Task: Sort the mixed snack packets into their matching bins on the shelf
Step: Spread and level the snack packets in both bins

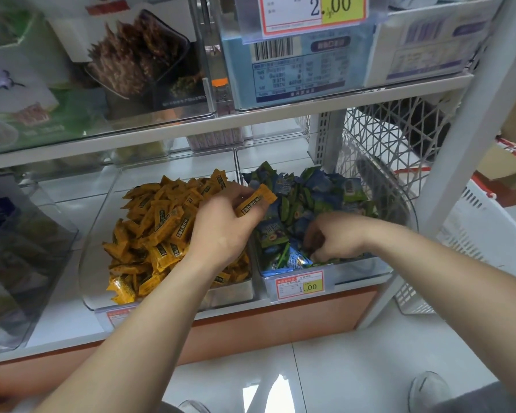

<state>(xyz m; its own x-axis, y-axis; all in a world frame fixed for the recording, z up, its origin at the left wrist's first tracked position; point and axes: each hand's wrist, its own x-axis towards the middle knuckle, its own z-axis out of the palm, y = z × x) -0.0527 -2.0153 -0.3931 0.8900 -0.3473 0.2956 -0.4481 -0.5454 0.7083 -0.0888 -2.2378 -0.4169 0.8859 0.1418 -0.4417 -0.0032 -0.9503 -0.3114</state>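
Two clear bins stand side by side on the lower shelf. The left bin (96, 281) is heaped with yellow snack packets (158, 222). The right bin (355, 271) holds blue and green packets (310, 189). My left hand (224, 231) hovers over the divide between the bins and pinches one yellow packet (255, 201) between thumb and fingers. My right hand (334, 236) reaches down into the front of the blue-and-green pile with its fingers curled among the packets; what they grip is hidden.
A price tag (300, 284) reading 1.00 hangs on the right bin's front. Above, the upper shelf (251, 120) carries boxed goods and a 2.00 tag (313, 13). A white lattice panel (393, 138) closes the shelf's right end. A white basket (471, 236) sits beyond it.
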